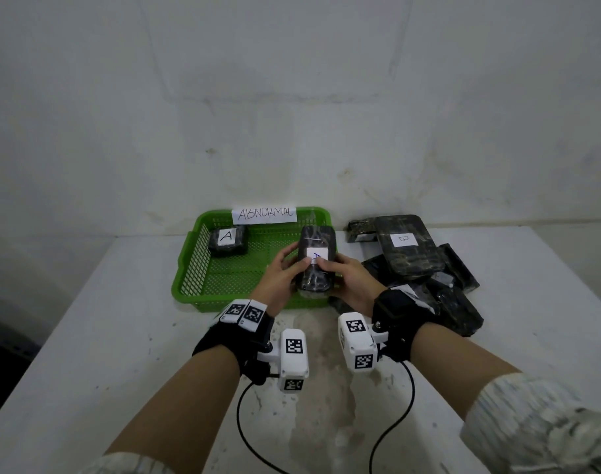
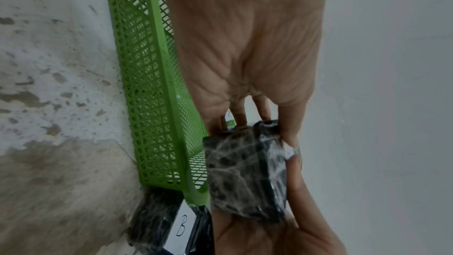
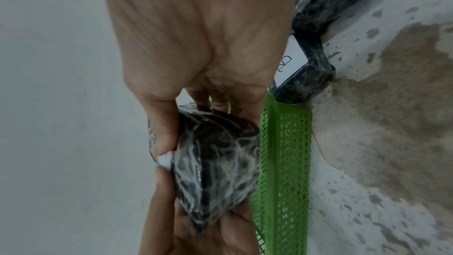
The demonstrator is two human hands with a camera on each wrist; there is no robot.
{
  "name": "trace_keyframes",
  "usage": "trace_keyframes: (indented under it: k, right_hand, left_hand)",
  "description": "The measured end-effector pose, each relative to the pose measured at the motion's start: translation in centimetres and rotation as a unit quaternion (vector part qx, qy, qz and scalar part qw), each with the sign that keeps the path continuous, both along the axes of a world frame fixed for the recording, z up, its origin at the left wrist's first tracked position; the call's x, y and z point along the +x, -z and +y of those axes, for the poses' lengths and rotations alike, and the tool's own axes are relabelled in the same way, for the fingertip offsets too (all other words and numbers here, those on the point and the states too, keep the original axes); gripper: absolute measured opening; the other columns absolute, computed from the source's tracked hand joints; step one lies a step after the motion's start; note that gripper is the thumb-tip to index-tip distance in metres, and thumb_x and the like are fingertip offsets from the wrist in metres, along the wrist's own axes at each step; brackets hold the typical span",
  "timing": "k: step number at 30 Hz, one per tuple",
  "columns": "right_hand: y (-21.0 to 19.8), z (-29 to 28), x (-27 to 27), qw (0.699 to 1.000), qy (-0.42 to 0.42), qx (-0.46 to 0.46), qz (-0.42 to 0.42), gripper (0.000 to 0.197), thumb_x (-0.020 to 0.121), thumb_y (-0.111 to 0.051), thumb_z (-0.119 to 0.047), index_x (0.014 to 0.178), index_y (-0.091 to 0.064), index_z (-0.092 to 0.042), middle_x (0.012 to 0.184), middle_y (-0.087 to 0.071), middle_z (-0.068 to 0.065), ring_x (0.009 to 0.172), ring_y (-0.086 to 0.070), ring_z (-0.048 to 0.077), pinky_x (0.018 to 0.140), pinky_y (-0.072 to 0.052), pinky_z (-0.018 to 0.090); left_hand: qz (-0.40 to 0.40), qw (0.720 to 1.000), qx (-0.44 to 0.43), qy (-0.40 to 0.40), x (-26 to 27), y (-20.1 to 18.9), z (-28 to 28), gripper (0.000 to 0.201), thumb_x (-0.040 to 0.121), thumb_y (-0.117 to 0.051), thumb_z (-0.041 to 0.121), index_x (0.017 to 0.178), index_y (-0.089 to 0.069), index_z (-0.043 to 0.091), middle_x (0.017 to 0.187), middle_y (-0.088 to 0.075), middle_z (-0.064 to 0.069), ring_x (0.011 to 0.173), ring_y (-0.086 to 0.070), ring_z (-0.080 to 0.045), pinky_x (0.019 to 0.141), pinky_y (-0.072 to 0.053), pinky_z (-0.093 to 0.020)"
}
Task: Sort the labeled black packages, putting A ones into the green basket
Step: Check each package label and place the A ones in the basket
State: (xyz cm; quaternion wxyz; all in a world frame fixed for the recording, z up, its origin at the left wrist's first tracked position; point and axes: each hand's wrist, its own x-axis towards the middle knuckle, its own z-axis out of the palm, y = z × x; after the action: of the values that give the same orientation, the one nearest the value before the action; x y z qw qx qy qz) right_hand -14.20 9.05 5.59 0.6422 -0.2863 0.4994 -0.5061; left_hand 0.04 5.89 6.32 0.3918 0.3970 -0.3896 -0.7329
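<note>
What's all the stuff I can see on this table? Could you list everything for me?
Green plastic mesh basket: one, green, left of the table's middle by the wall.
White paper sign reading ABNORMAL: one, white, on the basket's far rim.
Black wrapped package labeled A: one, black, in the basket's far left corner.
Held black wrapped package with an A label: one, black, above the basket's right side.
Pile of black wrapped packages: several, black, right of the basket; the top one reads B.
White worn table: one, white.
Left hand: grips the held package's left side.
Right hand: grips its right side.
</note>
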Motion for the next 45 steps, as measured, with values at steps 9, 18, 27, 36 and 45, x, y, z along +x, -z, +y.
trace_keyframes:
  k: [9, 18, 27, 36, 45]
  right_hand:
    - [-0.4, 0.5, -0.2, 0.997, -0.076, -0.026, 0.012, 0.059, 0.082, -0.064, 0.007, 0.133, -0.048, -0.018, 0.121, -0.064, 0.013, 0.11, -0.062, 0.03, 0.095, -0.051, 0.044]
    - [-0.1, 0.3, 0.0, 0.99, 0.04, -0.081, 0.113, 0.038, 0.096, -0.054, -0.03, 0.133, -0.054, -0.019, 0.118, -0.063, 0.005, 0.105, -0.06, 0.02, 0.088, -0.05, 0.034]
    - [-2.2, 0.1, -0.2, 0.983, 0.003, -0.105, 0.152, 0.016, 0.095, -0.054, -0.01, 0.104, -0.067, -0.011, 0.077, -0.071, 0.005, 0.048, -0.061, 0.008, 0.043, -0.038, 0.018]
    - [-0.6, -0.3, 1.6, 0.96, 0.044, -0.089, 0.263, 0.035, 0.098, -0.051, -0.031, 0.127, -0.05, -0.013, 0.123, -0.061, 0.011, 0.111, -0.059, 0.023, 0.098, -0.047, 0.036]
    - [-0.7, -0.5, 1.6, 0.962, 0.012, -0.092, 0.257, 0.045, 0.097, -0.052, -0.032, 0.139, -0.044, -0.018, 0.129, -0.059, 0.002, 0.117, -0.057, 0.018, 0.102, -0.045, 0.033]
  left_hand:
    - [-0.063, 0.997, -0.033, -0.039, 0.0, 0.2, 0.0, 0.047, 0.089, -0.056, 0.003, 0.132, -0.04, 0.015, 0.13, -0.053, -0.02, 0.107, -0.058, -0.033, 0.076, -0.054, -0.041]
    - [-0.16, 0.984, -0.075, -0.002, 0.3, -0.5, 0.0, 0.027, 0.1, -0.039, 0.026, 0.121, -0.046, 0.012, 0.118, -0.053, -0.015, 0.103, -0.057, -0.029, 0.082, -0.053, -0.039]
    - [-0.157, 0.987, -0.035, -0.015, 0.5, -0.1, -0.1, 0.048, 0.094, -0.052, 0.031, 0.134, -0.039, 0.008, 0.128, -0.055, -0.018, 0.106, -0.057, -0.028, 0.094, -0.047, -0.041]
    - [-0.114, 0.993, -0.017, 0.016, -0.9, -0.3, 0.7, 0.044, 0.096, -0.049, 0.027, 0.133, -0.041, 0.004, 0.126, -0.056, -0.015, 0.104, -0.059, -0.023, 0.09, -0.049, -0.035]
    - [-0.162, 0.984, -0.066, -0.016, -1.3, -0.5, 0.4, 0.035, 0.098, -0.045, 0.027, 0.123, -0.046, 0.004, 0.118, -0.059, -0.013, 0.105, -0.06, -0.026, 0.09, -0.05, -0.039]
